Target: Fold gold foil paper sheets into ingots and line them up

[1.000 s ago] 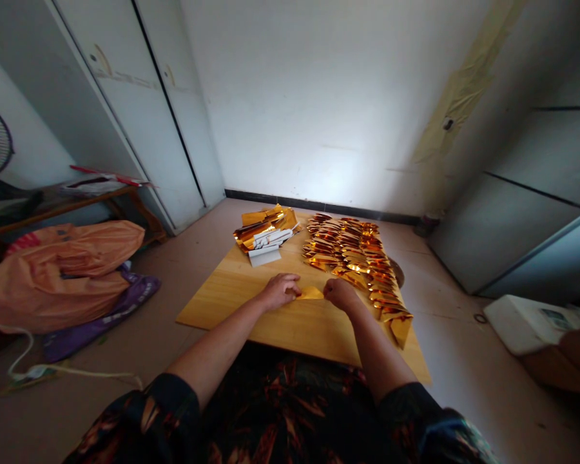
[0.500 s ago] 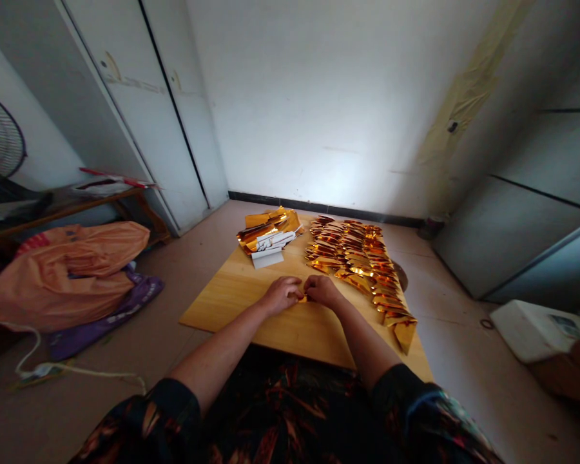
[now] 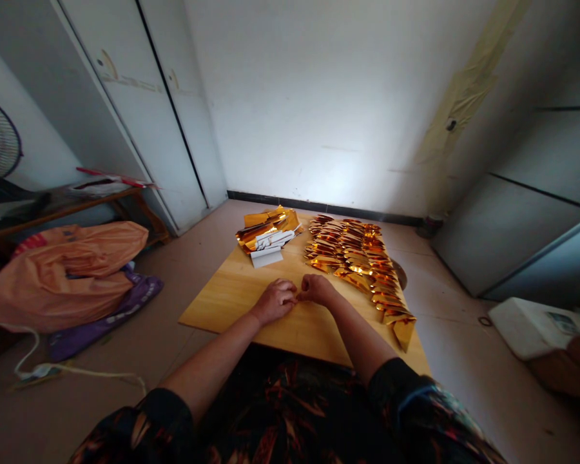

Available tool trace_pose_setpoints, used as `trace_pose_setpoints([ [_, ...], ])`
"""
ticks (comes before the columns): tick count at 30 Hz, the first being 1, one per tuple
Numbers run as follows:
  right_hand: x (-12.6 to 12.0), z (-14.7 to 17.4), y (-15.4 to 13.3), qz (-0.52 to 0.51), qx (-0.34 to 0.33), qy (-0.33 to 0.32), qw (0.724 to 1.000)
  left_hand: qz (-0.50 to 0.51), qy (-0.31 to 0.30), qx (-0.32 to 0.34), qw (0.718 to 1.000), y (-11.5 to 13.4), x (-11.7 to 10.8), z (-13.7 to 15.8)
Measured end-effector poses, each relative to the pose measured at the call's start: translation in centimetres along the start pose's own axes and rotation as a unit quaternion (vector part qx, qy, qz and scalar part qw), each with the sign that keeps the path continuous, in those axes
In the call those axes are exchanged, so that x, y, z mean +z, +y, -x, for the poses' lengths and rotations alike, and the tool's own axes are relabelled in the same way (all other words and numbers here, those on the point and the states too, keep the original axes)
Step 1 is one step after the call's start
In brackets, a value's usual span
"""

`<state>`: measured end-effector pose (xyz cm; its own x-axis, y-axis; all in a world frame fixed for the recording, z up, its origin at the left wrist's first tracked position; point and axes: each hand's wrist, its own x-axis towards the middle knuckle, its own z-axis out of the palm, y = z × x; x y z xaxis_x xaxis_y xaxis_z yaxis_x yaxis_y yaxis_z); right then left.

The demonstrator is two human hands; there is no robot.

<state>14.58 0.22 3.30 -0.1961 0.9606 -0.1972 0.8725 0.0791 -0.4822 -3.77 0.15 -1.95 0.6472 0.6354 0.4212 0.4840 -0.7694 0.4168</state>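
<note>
Since a moment ago, the left hand [image 3: 274, 300] and right hand [image 3: 316, 289] have closed together mid-board [image 3: 222, 296], fingers curled; the gold sheet is hidden, grip unclear. Folded gold pieces [image 3: 362, 264] at two o'clock.

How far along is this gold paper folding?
Done: rows of folded gold pieces cover the wooden board's right side. In hand: the left hand and right hand meet over one piece, hidden beneath them. Left: a stack of unfolded gold sheets at the far edge.
</note>
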Motion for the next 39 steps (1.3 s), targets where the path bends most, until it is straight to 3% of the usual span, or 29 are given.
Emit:
trace_pose_setpoints([
  [7,0.3,-0.3,0.2,0.002,0.016,0.009,1.000,0.002,-0.006,-0.034,0.999,-0.3,0.2,-0.2],
  [20,1.0,-0.6,1.7,-0.076,0.047,0.053,0.995,0.000,0.010,-0.030,0.999,0.0,0.0,0.0],
  [25,1.2,-0.7,1.9,-0.089,0.045,0.057,0.993,-0.030,-0.014,-0.045,0.998,1.0,-0.3,-1.2],
  [28,1.2,-0.7,1.9,-0.084,0.039,0.066,0.994,-0.004,-0.064,-0.018,0.998,1.4,0.8,-2.6],
  [33,1.0,-0.7,1.6,-0.068,0.038,0.080,0.994,0.024,-0.046,-0.092,0.994,1.9,2.8,-3.7],
  [39,0.6,-0.3,1.1,-0.047,0.087,0.092,0.991,0.014,-0.060,-0.130,0.990,2.4,2.4,-3.7],
])
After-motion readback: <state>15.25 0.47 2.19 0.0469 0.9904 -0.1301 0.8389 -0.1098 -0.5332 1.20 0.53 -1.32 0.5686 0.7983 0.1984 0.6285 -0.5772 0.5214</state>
